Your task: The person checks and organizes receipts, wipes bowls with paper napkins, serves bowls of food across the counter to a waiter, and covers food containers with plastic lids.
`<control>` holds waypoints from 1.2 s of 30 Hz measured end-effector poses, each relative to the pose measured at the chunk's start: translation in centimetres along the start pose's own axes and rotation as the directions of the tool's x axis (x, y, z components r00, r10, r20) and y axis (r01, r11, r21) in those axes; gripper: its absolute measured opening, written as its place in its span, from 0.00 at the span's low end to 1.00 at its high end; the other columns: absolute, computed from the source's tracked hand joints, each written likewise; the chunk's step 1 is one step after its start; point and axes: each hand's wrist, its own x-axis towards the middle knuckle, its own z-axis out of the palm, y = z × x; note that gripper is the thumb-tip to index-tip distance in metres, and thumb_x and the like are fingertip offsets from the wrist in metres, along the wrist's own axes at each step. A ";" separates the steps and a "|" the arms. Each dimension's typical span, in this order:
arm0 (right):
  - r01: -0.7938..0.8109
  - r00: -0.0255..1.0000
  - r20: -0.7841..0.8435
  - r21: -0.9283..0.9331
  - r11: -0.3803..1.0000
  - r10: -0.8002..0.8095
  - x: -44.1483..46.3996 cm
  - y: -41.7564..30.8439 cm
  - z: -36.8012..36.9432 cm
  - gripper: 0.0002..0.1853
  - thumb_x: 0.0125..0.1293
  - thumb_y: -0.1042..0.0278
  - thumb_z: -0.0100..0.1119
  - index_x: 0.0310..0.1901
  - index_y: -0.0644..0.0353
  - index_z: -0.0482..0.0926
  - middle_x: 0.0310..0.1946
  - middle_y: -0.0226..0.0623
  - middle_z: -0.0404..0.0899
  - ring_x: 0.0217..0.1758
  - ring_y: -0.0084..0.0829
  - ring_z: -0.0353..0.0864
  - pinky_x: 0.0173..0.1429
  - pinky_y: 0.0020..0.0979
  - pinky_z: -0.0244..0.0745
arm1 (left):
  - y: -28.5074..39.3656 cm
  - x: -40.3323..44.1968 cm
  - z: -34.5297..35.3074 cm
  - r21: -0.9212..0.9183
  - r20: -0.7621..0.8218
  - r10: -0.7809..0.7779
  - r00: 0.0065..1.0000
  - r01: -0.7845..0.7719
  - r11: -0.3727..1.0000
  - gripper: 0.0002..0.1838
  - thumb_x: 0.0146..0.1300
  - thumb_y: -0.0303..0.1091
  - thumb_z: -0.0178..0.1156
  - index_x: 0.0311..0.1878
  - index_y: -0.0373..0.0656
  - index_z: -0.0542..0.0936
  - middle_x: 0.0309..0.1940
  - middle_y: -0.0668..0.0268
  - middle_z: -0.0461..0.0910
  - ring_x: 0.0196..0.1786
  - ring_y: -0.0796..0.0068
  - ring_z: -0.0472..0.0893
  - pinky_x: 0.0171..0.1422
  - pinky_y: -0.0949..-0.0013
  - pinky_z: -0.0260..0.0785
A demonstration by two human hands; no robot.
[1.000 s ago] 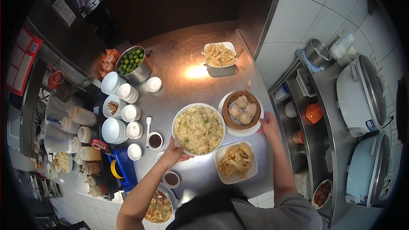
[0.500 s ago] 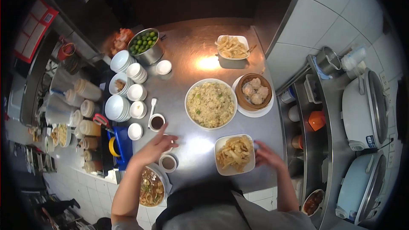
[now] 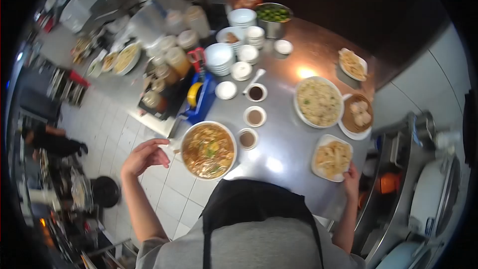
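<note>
My left hand [image 3: 147, 157] is raised over the tiled floor at the counter's left edge. Its fingers are apart and slightly bent, with nothing in them. Just right of it stands a large white bowl of brown noodle soup [image 3: 208, 150] with green garnish, apart from the fingertips. My right hand [image 3: 351, 182] grips the lower right corner of a square white dish [image 3: 318, 170] holding pale fried strips [image 3: 332, 155]; the fingertips are partly hidden. A bowl of fried rice [image 3: 318, 102] and a bamboo steamer of dumplings [image 3: 357, 113] stand beyond that dish.
Sauce cups [image 3: 247, 139] line the counter beside a white spoon [image 3: 255, 80]. Stacked bowls [image 3: 219, 60], a blue holder [image 3: 201, 100] and squeeze bottles [image 3: 177, 59] stand left. A pot of green limes [image 3: 273, 20] and another dish of strips [image 3: 353, 65] are farther back. Shelving [image 3: 393, 169] borders the right.
My view has turned left, bringing the whole soup bowl into sight. My left hand has gone from the sauce cups to the soup bowl's left side. My right hand has closed on the square dish.
</note>
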 end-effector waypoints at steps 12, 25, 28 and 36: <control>0.009 0.972 0.236 -0.062 0.998 0.006 -3.5 -14.5 15.2 0.19 0.70 0.53 0.45 0.45 0.60 0.78 0.40 0.36 0.79 0.43 0.26 0.78 0.47 0.28 0.73 | -21.6 5.9 3.1 -0.561 -0.432 -0.208 0.877 -0.080 0.824 0.22 0.68 0.44 0.41 0.55 0.37 0.68 0.49 0.57 0.72 0.55 0.62 0.72 0.57 0.55 0.68; -0.588 0.795 0.564 0.621 0.518 0.225 -7.1 -10.4 37.8 0.22 0.73 0.54 0.34 0.58 0.63 0.66 0.57 0.41 0.69 0.61 0.34 0.68 0.65 0.39 0.63 | -18.2 8.5 6.0 -0.708 -0.468 -0.096 0.879 -0.308 0.635 0.27 0.72 0.46 0.30 0.57 0.30 0.65 0.55 0.49 0.70 0.58 0.61 0.71 0.64 0.61 0.62; -0.625 0.763 0.606 0.606 0.493 0.222 -7.5 -11.5 37.9 0.25 0.73 0.50 0.34 0.60 0.60 0.64 0.59 0.39 0.68 0.62 0.36 0.67 0.67 0.40 0.61 | -19.9 9.5 5.5 -0.710 -0.418 -0.071 0.906 -0.277 0.647 0.33 0.72 0.52 0.26 0.60 0.29 0.62 0.57 0.49 0.69 0.61 0.60 0.70 0.66 0.62 0.62; -0.599 0.760 0.615 0.536 0.595 0.210 -8.1 -10.8 37.7 0.29 0.70 0.42 0.35 0.64 0.55 0.60 0.63 0.37 0.64 0.65 0.35 0.63 0.68 0.43 0.58 | -21.2 10.6 4.7 -0.489 -0.464 -0.065 0.883 -0.195 0.851 0.39 0.70 0.59 0.24 0.58 0.27 0.65 0.52 0.51 0.71 0.54 0.66 0.71 0.60 0.66 0.63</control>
